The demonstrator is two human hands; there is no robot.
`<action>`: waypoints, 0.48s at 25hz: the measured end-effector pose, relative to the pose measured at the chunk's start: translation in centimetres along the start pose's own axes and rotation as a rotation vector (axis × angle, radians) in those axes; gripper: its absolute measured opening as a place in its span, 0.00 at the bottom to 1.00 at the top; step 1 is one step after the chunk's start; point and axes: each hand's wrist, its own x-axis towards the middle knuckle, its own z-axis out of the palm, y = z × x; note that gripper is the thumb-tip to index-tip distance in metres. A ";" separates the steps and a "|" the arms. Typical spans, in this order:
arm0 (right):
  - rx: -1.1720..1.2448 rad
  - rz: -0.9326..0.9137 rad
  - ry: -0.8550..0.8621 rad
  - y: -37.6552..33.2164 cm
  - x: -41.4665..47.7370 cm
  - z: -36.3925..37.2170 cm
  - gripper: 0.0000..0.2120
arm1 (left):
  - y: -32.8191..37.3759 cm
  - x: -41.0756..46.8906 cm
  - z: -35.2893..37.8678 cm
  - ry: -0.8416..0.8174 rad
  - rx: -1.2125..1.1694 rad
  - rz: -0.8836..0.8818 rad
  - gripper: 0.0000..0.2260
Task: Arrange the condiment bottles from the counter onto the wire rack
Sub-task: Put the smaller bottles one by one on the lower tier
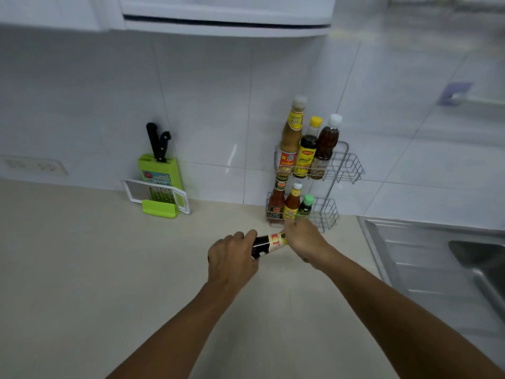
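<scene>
A pale kitchen counter [95,269] runs along a white tiled wall, with a steel sink [437,255] at the right edge. In the corner stands a two-tier wire rack [347,165]. Its upper tier holds three tall bottles and its lower tier three shorter ones, all upright and packed toward the left, leaving open wire space on the right of each tier, likely room for one more. Further left, a green knife block [159,170] and a grater [161,196] lean against the wall. Two bare forearms reach in from below. Between them, just in front of the rack's lower tier, a dark sauce bottle [269,243] lies tilted almost sideways. The left hand [232,258] is wrapped around its lower body, while the right hand [303,237] closes over the neck end, hiding the cap. This two-handed hold looks like a handover or a cap check before shelving.
</scene>
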 end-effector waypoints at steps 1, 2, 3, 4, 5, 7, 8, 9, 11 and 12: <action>0.011 -0.008 -0.045 0.0 -0.2 -0.8 0.19 | 0.0 0.4 -0.3 -0.057 -0.054 -0.020 0.14; -0.010 -0.081 -0.079 -0.1 -0.2 -1.7 0.19 | 0.0 1.0 -1.1 -0.188 -0.199 -0.065 0.14; -0.052 -0.207 -0.090 -0.1 -0.2 -2.7 0.17 | 0.0 1.5 -1.7 -0.345 -0.438 -0.130 0.13; -0.097 -0.343 -0.083 -0.2 -0.3 -3.6 0.15 | 0.0 2.0 -2.1 -0.516 -0.707 -0.195 0.11; -0.134 -0.443 -0.078 -0.2 -0.4 -4.3 0.14 | 0.2 2.4 -2.8 -0.661 -0.927 -0.223 0.09; -0.171 -0.532 -0.084 0.1 -0.2 -5.2 0.16 | 1.0 3.0 -3.1 -0.791 -1.087 -0.195 0.08; -0.175 -0.518 -0.062 0.2 0.1 -5.3 0.16 | 1.6 3.2 -2.8 -0.759 -1.061 -0.188 0.09; -0.193 -0.487 -0.016 0.4 0.6 -5.4 0.17 | 2.3 3.4 -2.5 -0.681 -0.973 -0.189 0.11; -0.198 -0.346 0.069 0.9 1.6 -5.3 0.19 | 3.6 4.0 -1.7 -0.484 -0.633 -0.156 0.17; -0.143 -0.211 0.084 1.3 2.2 -5.2 0.19 | 4.3 4.2 -1.3 -0.374 -0.423 -0.116 0.19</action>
